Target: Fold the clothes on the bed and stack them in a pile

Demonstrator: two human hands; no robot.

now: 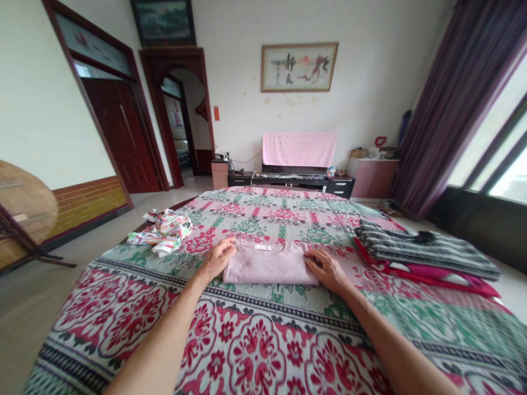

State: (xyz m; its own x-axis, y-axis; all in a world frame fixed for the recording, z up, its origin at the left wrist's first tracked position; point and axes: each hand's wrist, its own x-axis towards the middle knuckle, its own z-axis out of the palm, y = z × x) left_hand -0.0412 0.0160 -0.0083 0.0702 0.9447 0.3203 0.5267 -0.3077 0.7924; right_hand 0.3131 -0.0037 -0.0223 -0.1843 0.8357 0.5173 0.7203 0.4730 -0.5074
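My left hand point(218, 258) and right hand point(328, 269) lie open on the folded pink T-shirt point(269, 264); folded stack point(424, 253) to their right, floral garment point(163, 230) crumpled to their left.

Between my left hand point(217, 258) and right hand point(327, 270) the pink shirt point(269, 264) looks like soft, matt knit cloth; under them the patterned spread point(255, 340) is matt woven fabric.

A home's living room (TV stand point(290, 180), curtains point(448, 104), framed calligraphy point(298, 67)).
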